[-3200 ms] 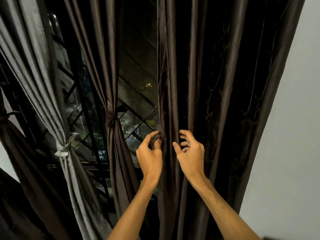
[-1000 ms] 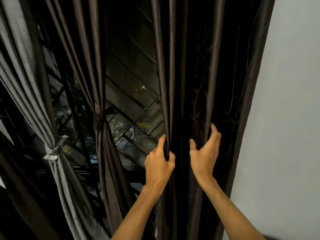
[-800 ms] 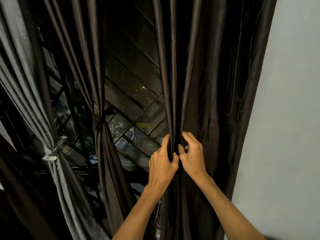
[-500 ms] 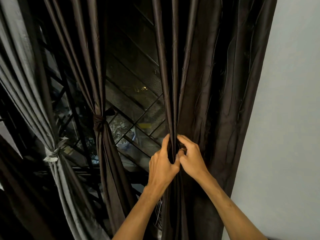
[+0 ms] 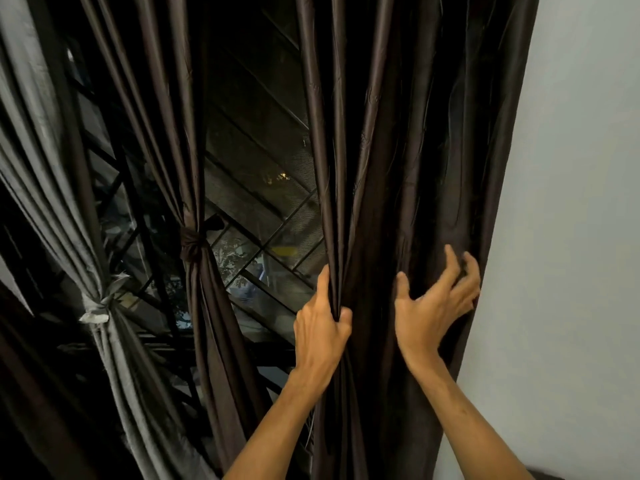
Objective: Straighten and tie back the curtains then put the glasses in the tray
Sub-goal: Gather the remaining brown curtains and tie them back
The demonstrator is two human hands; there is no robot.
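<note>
Brown curtain hangs untied beside the wall, its left edge gripped by the left hand, while the blurred right hand seems spread open against its right edge.

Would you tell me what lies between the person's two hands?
In the head view, only folds of the dark brown curtain lie between the left hand, gripping its gathered edge, and the right hand, open over the cloth.

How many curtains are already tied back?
2: the grey curtain far left, and the brown curtain left of centre. The dark left edge may hide another.
</note>
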